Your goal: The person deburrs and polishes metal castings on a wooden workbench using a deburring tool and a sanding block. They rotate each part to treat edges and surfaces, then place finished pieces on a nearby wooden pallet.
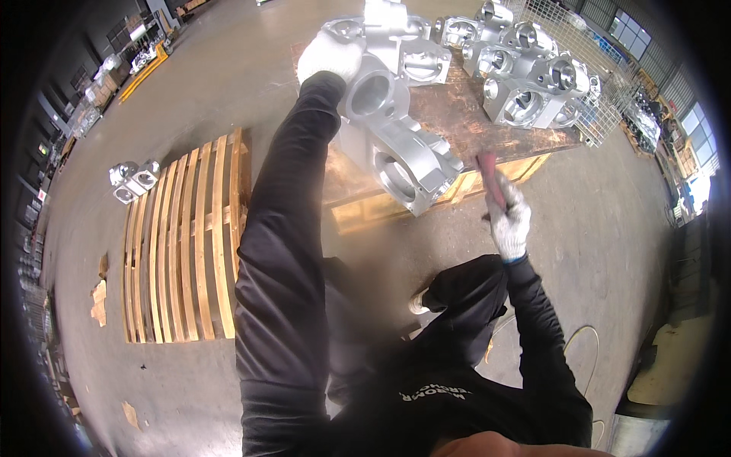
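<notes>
— While my gloved left hand [329, 55] grips the big aluminium casting [396, 156] tilted on the table's [487, 126] edge, what's the right doing?
— My right hand [509, 222] is clenched around a red-handled tool [491, 179], just beside it.

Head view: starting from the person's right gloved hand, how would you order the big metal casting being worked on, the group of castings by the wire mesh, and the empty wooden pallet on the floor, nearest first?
From the right hand:
1. Large metal casting, just left of it on the worktable's edge.
2. Group of castings, up and behind, beside the wire mesh.
3. Wooden pallet, far left on the floor.
</notes>
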A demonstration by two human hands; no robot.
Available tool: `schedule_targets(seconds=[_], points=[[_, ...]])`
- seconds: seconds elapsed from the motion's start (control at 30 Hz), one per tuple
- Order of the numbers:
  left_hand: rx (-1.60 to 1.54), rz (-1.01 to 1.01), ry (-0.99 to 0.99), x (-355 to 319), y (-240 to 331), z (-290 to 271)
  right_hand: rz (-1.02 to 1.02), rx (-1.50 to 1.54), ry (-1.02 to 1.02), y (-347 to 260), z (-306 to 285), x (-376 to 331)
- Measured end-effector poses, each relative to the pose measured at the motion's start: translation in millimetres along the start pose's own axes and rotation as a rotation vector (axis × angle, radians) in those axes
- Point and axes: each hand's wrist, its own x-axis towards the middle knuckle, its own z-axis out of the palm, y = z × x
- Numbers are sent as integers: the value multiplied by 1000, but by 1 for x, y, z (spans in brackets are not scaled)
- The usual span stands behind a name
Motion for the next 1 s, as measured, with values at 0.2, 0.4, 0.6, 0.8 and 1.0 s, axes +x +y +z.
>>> schedule_targets(seconds=[0.2,0.4,0.6,0.8,1.0], points=[[-16,84,-23,9,-11,8,-1050,-616,-135,-100,78,120],[-12,51,-25,10,-12,11,-635,-606,-285,-138,153,110],[70,63,-37,5,1,4,-354,200,-129,-139,184,116],[31,84,-53,0,-2,-1,-790,-549,-233,-154,150,107],[2,122,-36,9,-12,6,-970,-713,-494,-118,103,185]])
